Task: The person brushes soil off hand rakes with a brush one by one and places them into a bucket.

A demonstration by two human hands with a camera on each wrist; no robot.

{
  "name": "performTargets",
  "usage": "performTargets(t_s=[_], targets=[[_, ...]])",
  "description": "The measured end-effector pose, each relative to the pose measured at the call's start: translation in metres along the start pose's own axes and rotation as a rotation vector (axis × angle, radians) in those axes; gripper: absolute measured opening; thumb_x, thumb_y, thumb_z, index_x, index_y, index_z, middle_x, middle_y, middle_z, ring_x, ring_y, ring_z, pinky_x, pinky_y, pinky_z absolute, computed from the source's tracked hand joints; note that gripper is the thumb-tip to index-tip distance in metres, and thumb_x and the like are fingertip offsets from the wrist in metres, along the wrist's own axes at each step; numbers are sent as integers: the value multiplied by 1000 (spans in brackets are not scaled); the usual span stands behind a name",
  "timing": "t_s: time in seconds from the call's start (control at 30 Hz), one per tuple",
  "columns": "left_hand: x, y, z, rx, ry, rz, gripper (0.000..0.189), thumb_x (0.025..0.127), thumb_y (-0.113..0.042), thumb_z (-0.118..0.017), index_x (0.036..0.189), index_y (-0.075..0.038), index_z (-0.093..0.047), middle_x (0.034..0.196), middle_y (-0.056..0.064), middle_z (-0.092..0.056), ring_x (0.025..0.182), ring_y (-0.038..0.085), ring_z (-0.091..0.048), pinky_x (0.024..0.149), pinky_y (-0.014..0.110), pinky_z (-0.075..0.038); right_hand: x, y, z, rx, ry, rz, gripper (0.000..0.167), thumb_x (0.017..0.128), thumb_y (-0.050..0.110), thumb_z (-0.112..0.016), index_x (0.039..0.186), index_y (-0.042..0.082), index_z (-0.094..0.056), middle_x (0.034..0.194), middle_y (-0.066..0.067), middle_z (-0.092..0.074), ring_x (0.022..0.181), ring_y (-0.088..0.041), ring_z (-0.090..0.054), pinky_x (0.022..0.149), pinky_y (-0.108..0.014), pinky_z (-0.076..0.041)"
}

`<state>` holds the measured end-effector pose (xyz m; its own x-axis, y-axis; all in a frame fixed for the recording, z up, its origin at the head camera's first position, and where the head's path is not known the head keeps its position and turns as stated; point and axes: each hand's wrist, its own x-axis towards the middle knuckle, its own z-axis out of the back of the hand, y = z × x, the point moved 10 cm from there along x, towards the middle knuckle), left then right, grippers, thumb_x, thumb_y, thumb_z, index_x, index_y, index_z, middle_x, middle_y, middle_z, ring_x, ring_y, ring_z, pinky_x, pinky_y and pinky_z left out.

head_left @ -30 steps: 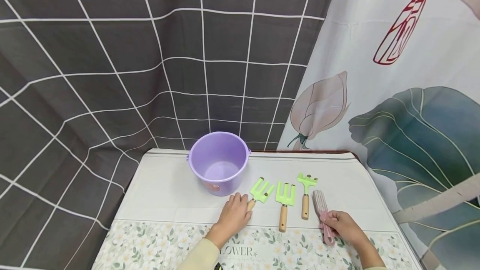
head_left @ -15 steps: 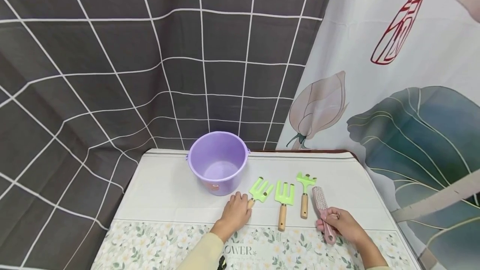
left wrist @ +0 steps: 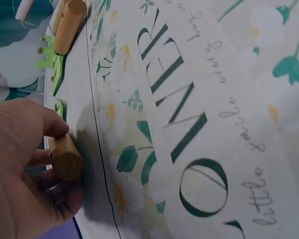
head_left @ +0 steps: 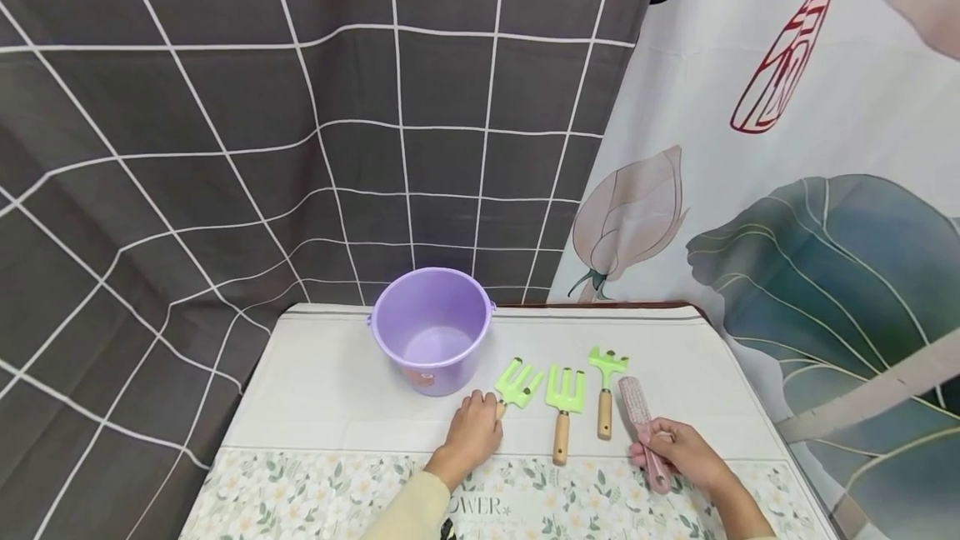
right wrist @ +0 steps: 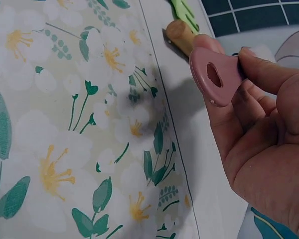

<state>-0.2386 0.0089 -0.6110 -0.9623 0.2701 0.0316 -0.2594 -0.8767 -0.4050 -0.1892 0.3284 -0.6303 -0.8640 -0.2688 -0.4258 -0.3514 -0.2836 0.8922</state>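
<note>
My left hand (head_left: 474, 430) holds the wooden handle of a green garden fork (head_left: 517, 384), whose tines point away beside the bucket. In the left wrist view, thumb and fingers curl about the round handle (left wrist: 67, 162). My right hand (head_left: 686, 454) pinches a long pink brush (head_left: 635, 401) by its handle, head pointing away. The right wrist view shows the pink handle end (right wrist: 214, 74) with a hanging hole, between thumb and fingers. Between my hands lie a second green garden fork (head_left: 564, 394) and a small green rake (head_left: 607, 363), both wooden-handled.
A purple bucket (head_left: 444, 379) stands at the back of the table, left of the tools. The white tabletop (head_left: 315, 390) has a floral cloth (head_left: 277, 490) pattern along its front. A dark checked curtain (head_left: 442, 165) and a printed white curtain (head_left: 697, 90) hang behind.
The pink brush has turned in my right hand, so its bumpy face shows more fully. My left hand keeps its hold on the fork. The head view has shifted slightly.
</note>
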Motion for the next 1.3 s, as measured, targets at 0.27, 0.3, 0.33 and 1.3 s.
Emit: performTargets(t_s=[0.27,0.3,0.33,1.3], targets=[[1,7,-4,-154,51,86,38,85,-8,-68,118,8,-59,92,10,-53,78,21,-55,71,40,-56,-1,-4,-6,27,22,17,35,108,16,-52,119,-18,-51,105,-19,-77,93,-23,-78,73,-34,-65],[1,8,-5,-178,61,98,41,85,-8,-67,121,10,-58,93,11,-53,79,21,-56,73,41,-57,-1,-4,-6,29,26,19,35,108,16,-52,119,-18,-51,105,-19,-77,93,-23,-78,72,-34,-65],[1,9,-5,-205,70,109,43,85,-7,-66,123,11,-57,94,11,-53,79,21,-56,74,42,-57,-2,-4,-6,33,29,20,35,108,15,-52,119,-18,-51,105,-20,-77,93,-23,-78,72,-34,-65],[-3,12,-8,-544,93,232,31,96,-7,-53,122,8,-62,98,10,-59,92,24,-57,89,51,-54,-1,7,-2,90,-63,14,38,112,25,-46,122,-11,-44,103,-16,-76,86,-22,-77,79,-39,-65]])
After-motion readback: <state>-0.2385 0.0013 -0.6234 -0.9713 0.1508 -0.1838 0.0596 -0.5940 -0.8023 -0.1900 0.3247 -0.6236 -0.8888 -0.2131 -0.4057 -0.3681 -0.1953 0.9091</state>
